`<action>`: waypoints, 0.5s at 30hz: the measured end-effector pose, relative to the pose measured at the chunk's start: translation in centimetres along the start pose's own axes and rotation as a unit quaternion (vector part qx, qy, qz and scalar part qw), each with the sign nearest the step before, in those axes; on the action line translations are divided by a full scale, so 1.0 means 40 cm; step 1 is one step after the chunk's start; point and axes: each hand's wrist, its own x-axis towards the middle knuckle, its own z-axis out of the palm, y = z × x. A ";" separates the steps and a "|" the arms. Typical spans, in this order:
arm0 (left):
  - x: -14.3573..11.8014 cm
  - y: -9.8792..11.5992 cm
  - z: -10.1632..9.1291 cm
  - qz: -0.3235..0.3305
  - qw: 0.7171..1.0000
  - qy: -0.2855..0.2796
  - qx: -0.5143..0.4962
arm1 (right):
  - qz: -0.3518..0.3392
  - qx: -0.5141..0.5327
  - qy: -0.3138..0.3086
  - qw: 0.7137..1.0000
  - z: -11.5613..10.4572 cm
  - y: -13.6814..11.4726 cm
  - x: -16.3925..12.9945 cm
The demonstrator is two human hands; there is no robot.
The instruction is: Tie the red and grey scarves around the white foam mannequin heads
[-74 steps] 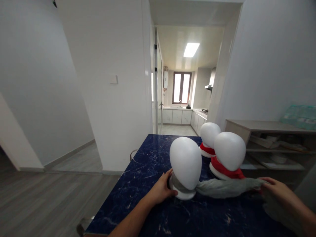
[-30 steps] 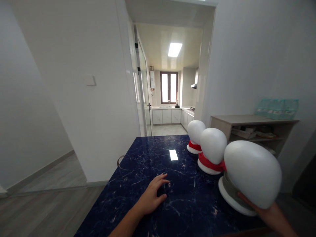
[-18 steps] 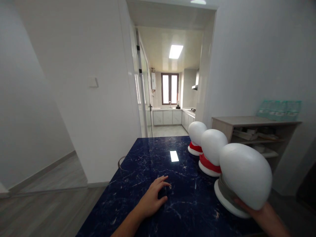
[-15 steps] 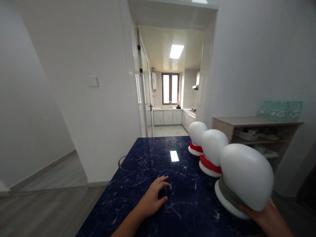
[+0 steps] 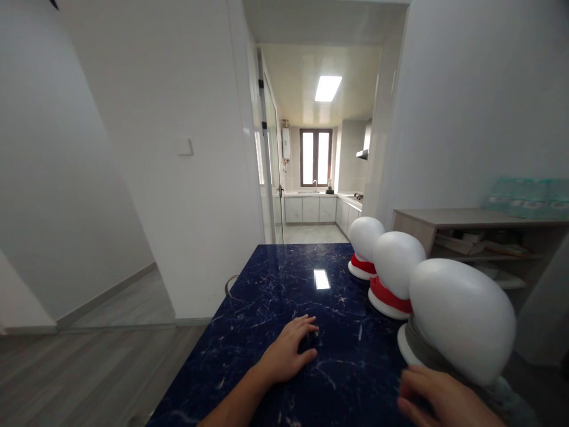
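Note:
Three white mannequin heads stand in a row along the right side of a dark blue marble table point(image 5: 284, 284). The nearest head point(image 5: 462, 320) wears a grey scarf point(image 5: 433, 354) around its neck. The middle head point(image 5: 398, 258) and the far head point(image 5: 365, 237) each wear a red scarf. My left hand point(image 5: 288, 354) rests flat on the tabletop, fingers spread, holding nothing. My right hand point(image 5: 438, 398) lies low at the front, just beside the base of the nearest head, fingers curled loosely; it holds nothing that I can see.
A wooden shelf unit point(image 5: 480, 237) with papers stands against the right wall. Straight ahead a doorway opens into a kitchen point(image 5: 317, 196) with white cabinets and a window. Grey wood floor point(image 5: 89, 367) lies to the left of the table.
The grey-scarfed head went from the table's middle to the right end of the row. My right hand has come off its base; my left hand stayed flat on the table.

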 end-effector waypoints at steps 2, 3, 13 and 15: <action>0.006 0.005 -0.003 -0.005 1.000 -0.003 -0.016 | -0.043 -0.003 0.005 0.999 0.042 -0.104 0.125; 0.014 0.008 -0.005 -0.009 1.000 -0.006 -0.026 | -0.051 -0.018 0.025 0.998 0.064 -0.140 0.191; 0.179 -0.036 -0.028 0.049 0.992 0.110 0.029 | -0.105 -0.010 0.076 0.991 0.260 -0.198 0.602; 0.180 -0.069 -0.031 0.053 0.991 0.124 0.018 | -0.147 0.032 0.101 0.983 0.280 -0.183 0.606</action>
